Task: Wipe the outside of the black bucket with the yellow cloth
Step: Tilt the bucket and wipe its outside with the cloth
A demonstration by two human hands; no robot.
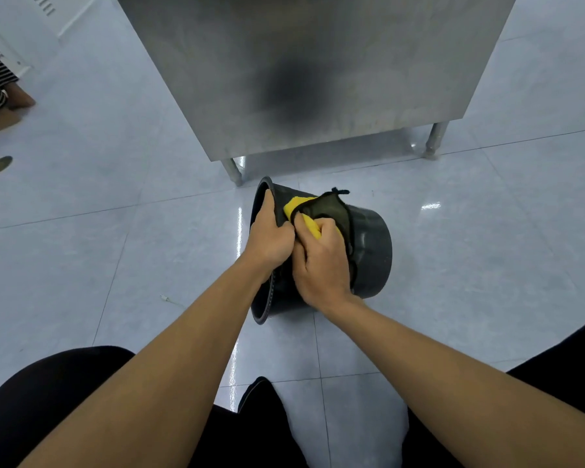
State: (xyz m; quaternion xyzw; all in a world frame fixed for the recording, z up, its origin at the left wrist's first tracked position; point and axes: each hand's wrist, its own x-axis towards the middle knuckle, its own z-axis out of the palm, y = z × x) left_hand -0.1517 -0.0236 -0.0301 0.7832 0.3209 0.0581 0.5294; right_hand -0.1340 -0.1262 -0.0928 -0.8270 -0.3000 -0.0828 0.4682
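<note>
The black bucket [368, 251] lies on its side on the tiled floor [115, 265]. My left hand [271, 231] grips its rim; my right hand [321, 261] presses the bunched yellow cloth [309, 211] against its wall. No readable writing.

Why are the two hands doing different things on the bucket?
The left hand grips the rim of the black bucket, holding it tipped on its side on the floor; the right hand presses the yellow cloth against the bucket's outer wall. The left hand holds no cloth; the right hand is closed on it. Both are bare and touch the bucket.
</note>
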